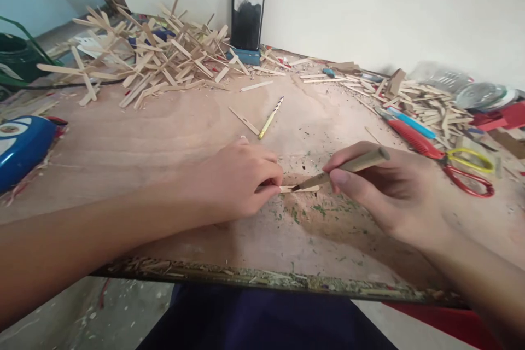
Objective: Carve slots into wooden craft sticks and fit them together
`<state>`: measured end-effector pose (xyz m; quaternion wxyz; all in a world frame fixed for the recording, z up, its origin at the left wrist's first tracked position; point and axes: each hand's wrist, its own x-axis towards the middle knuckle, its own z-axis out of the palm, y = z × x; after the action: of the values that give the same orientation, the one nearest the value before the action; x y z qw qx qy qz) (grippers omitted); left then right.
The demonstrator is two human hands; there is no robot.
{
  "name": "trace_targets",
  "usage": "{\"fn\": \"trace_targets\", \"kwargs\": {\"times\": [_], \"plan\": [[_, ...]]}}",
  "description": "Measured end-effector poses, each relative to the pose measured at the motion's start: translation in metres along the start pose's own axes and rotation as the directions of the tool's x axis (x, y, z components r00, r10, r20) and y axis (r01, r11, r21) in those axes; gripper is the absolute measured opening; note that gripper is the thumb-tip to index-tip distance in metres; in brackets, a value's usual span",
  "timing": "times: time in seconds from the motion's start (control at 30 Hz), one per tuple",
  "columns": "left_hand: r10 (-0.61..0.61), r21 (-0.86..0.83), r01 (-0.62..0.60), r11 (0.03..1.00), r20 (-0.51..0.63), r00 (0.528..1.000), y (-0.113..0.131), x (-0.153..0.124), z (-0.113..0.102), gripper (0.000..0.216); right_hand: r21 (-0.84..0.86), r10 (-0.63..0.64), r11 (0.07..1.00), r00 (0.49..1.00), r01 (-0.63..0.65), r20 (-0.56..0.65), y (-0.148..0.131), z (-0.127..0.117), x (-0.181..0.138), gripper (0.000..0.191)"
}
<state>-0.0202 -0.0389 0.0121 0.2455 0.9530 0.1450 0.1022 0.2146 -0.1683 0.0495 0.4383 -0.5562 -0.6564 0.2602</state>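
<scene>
My left hand is closed on one end of a popsicle stick lying on the wooden table, its free part pointing right. In my right hand I grip a wooden-handled carving tool, slanted down to the left. Its dark tip meets the stick just right of my left fingers. Green and dark shavings are scattered around the stick. Beyond my left hand lie another popsicle stick with a small slot in it and a yellow patterned pencil.
A phone stands against the wall beside a large heap of popsicle sticks. At right are more sticks, a blue cutter, red-and-yellow-handled scissors and clear plastic containers. A blue object sits at left.
</scene>
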Motion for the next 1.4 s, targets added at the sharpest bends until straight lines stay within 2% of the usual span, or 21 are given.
{"fn": "trace_targets", "kwargs": {"times": [0.17,0.3,0.43,0.53,0.67,0.77,0.87,0.97,1.1,1.27,1.4], "plan": [[-0.011,0.014,0.011,1.0,0.011,1.0,0.002,0.0,0.0,0.02,-0.156,-0.104,0.982,0.994,0.109,0.035,-0.002,-0.003,-0.001,0.017],[-0.021,0.026,0.021,0.999,0.02,1.0,0.004,0.001,0.0,0.018,-0.31,-0.206,0.922,0.972,0.231,0.111,-0.012,0.0,-0.001,0.017],[-0.023,0.038,0.022,0.999,0.022,0.999,0.003,0.003,0.001,0.015,-0.348,-0.149,0.917,0.976,0.196,0.158,-0.031,0.007,0.007,0.02],[-0.018,0.054,0.017,0.998,0.017,1.0,0.002,0.004,0.001,0.016,-0.261,-0.061,0.96,0.987,0.098,0.147,-0.039,0.015,0.019,0.046],[0.0,0.066,-0.001,0.998,0.014,1.0,0.003,0.003,0.002,0.022,0.005,0.062,0.998,0.997,-0.062,0.042,-0.037,0.033,0.036,0.071],[0.003,0.052,-0.004,0.999,0.015,1.0,0.004,0.004,0.002,0.019,0.27,0.183,0.946,0.983,-0.181,0.017,-0.033,0.049,0.04,0.083],[-0.005,0.041,0.005,0.999,0.014,1.0,0.004,0.004,0.002,0.019,0.435,0.207,0.881,0.978,-0.185,-0.003,-0.032,0.059,0.037,0.087],[-0.008,0.032,0.008,0.999,0.02,1.0,0.005,0.005,0.002,0.019,0.5,0.169,0.849,0.984,-0.17,0.047,-0.031,0.058,0.034,0.087],[-0.021,0.016,0.02,1.0,0.028,0.999,0.009,0.005,0.0,0.018,0.499,0.151,0.847,0.982,-0.185,0.11,-0.029,0.05,0.032,0.084],[-0.054,0.009,0.053,0.999,0.052,0.997,0.012,0.006,-0.002,0.019,0.445,0.141,0.881,0.987,-0.159,0.073,-0.028,0.052,0.029,0.079],[-0.084,0.014,0.083,0.996,0.069,0.994,0.014,0.007,-0.003,0.019,0.47,0.133,0.874,0.991,-0.124,0.016,-0.03,0.06,0.032,0.076]]}}
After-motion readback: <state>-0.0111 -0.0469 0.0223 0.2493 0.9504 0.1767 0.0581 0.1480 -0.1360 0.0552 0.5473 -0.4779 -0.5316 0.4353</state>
